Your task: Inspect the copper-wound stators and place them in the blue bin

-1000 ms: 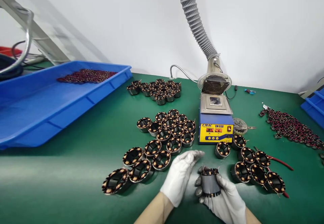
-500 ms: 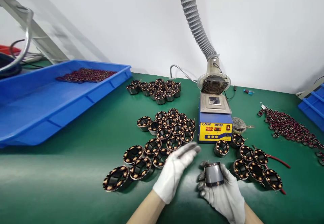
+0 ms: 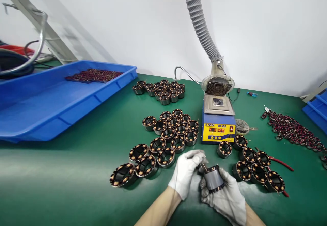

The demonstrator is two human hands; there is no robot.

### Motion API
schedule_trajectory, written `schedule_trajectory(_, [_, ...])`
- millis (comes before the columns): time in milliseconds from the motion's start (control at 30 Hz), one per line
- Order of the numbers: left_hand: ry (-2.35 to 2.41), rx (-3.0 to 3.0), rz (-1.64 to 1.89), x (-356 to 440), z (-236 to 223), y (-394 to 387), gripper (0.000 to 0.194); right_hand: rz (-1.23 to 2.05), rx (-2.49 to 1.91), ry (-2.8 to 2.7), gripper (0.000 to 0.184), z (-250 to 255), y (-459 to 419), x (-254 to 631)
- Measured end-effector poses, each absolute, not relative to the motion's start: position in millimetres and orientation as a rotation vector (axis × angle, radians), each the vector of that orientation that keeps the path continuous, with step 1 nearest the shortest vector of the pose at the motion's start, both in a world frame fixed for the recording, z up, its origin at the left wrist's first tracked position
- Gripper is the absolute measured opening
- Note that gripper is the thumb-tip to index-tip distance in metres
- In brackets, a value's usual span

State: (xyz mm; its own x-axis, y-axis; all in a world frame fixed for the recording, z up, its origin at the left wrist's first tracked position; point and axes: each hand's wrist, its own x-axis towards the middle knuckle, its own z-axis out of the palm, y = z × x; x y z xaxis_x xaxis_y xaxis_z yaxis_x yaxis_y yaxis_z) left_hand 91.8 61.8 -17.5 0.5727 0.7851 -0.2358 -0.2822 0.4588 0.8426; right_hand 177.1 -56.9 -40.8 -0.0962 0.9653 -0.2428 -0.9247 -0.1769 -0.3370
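Note:
My right hand, in a white glove with dark-stained fingers, is wrapped round a motor stator. This stator is a grey metal ring with black toothed edges, tilted on its side. My gloved left hand has its fingertips pinched together at the upper left edge of that stator, where a short copper wire end sticks out. The fingertips partly cover the wire. Close by on the left stand several more stators with copper coils inside black rings. Another stator stands beyond my right hand.
A blue and yellow solder pot stands ahead, under a fume hose. Several stators and red wires lie right. Small dark red parts are heaped further right. A blue tray sits left on the green table.
My left hand has moved right and its open fingers have closed at the stator's edge. The stator in my right hand has tilted slightly. The view has shifted a little left.

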Motion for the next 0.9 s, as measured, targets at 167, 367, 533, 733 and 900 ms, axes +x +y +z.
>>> schedule_trajectory(167, [0.603,0.893,0.545,88,-15,57,0.052,1.564,-0.591,-0.170,0.040,-33,-56,174])
schedule_trajectory(367, [0.748,1.020,0.642,83,-17,59,0.039,0.975,-1.201,-0.571,0.056,-46,-63,167])
schedule_trajectory(533, [0.609,1.171,0.466,80,-15,61,0.064,0.461,-1.648,-0.839,0.045,-61,-71,162])
schedule_trajectory(733, [0.658,0.924,0.405,100,-25,34,0.043,0.082,-1.792,-1.158,0.032,-58,-63,160])
schedule_trajectory(900, [0.660,0.760,0.785,87,-16,52,0.041,-0.040,-1.835,-1.219,0.030,-60,-64,163])
